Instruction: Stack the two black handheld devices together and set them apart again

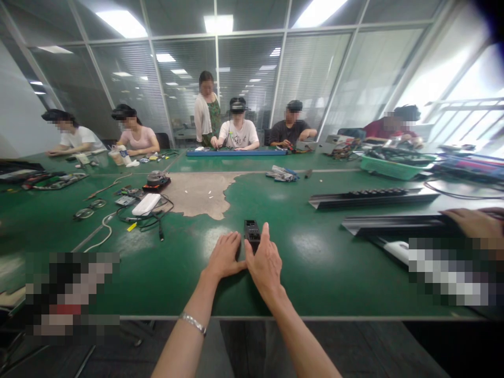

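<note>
On the green bench [315, 286], eyeglasses [90, 209] and a white rectangular device [146, 205] among dark cables are lying at left, beyond the left hand [226, 255], whose fingers are resting close together, thumb reaching rightward, though whether they are gripping anything cannot be told. Just right of them, a black slotted block [251, 229] is standing between the right hand's [264, 262] parted thumb and index finger, any firm grip being unclear, while black metal channels [374, 199] are lying farther right.
</note>
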### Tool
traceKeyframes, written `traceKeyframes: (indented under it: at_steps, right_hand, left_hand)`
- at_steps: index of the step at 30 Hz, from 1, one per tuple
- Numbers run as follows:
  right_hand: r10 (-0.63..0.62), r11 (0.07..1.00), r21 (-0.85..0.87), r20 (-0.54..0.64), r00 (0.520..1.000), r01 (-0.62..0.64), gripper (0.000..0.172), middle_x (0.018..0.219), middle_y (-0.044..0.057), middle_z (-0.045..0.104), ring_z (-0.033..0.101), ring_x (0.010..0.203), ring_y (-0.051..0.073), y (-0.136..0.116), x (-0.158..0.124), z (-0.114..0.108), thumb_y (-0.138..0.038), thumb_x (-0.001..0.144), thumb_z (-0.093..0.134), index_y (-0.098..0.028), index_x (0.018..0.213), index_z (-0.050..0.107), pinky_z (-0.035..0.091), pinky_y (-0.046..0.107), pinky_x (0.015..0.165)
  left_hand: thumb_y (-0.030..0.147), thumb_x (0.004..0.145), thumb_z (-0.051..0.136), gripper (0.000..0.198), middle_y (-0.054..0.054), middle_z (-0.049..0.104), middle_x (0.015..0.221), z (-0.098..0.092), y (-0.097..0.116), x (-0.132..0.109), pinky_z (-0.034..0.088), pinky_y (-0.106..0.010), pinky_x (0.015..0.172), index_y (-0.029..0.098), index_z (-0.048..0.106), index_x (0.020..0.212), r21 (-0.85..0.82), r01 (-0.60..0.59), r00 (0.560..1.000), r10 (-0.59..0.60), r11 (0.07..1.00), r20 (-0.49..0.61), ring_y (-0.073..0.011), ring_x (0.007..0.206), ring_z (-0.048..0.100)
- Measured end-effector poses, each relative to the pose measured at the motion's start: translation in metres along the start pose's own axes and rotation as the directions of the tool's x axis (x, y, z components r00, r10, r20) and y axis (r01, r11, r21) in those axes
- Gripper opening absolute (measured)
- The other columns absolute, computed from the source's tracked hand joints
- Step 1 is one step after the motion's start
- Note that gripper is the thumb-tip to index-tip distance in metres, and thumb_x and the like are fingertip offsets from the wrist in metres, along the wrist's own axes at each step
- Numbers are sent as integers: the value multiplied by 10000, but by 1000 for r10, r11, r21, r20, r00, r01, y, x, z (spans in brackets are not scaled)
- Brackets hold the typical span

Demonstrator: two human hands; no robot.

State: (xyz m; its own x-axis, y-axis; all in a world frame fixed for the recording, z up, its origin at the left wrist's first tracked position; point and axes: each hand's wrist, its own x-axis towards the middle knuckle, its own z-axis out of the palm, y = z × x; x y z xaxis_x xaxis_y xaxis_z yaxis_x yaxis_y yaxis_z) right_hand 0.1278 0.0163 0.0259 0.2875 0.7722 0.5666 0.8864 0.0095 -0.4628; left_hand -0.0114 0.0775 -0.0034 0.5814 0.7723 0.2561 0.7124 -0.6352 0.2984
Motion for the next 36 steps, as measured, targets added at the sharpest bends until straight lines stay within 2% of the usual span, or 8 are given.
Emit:
traceKeyframes:
  at_steps: [7,14,21,26,31,36]
  right_hand:
    - [16,1000,-20,23,1000,-15,786,1112,211,695,650,957,341,5,-9,3,-422,972,451,-41,1587,145,524,449,810]
    - [36,998,-56,86,996,-32,825,1097,219,704,669,955,351,14,-14,5,-417,949,489,-38,1585,126,525,459,812]
    - [14,993,110,148,989,-31,991,1367,244,588,603,1190,376,29,-2,4,-467,865,629,-55,1595,101,495,491,977]
    - [-5,979,201,185,983,-33,924,1343,228,613,632,1174,342,33,-1,10,-417,904,591,-71,1601,92,503,489,978]
    - [-18,977,214,173,985,-20,851,1376,255,592,616,1217,338,33,3,19,-393,932,555,-37,1586,143,494,489,1002]
    - [-6,976,216,152,988,-28,811,1407,274,566,621,1224,340,36,4,28,-415,938,550,-22,1568,224,496,487,1008]
  left_hand:
    - [510,845,619,837,-175,405,1583,3,-2,0,237,-549,1231,143,337,1542,-1,9,1000,-9,1000,4,-350,1478,346]
    - [505,815,649,882,-160,390,1596,5,-2,1,228,-539,1233,178,314,1562,-1,21,1000,-21,1000,-6,-342,1485,340]
    - [625,818,667,866,-154,382,1601,2,-1,-1,230,-566,1223,207,406,1531,28,3,1000,-4,1000,20,-365,1493,312]
    - [571,860,671,753,-128,408,1588,-1,3,-2,238,-556,1221,271,442,1511,44,-7,1000,7,999,7,-349,1481,336]
    - [505,989,518,549,-123,434,1571,-1,4,-1,253,-537,1217,263,477,1480,66,3,1000,-3,998,-9,-319,1472,359]
    - [497,991,508,578,-136,422,1580,-1,4,0,249,-524,1222,222,448,1495,73,2,1000,-2,997,5,-319,1477,351]
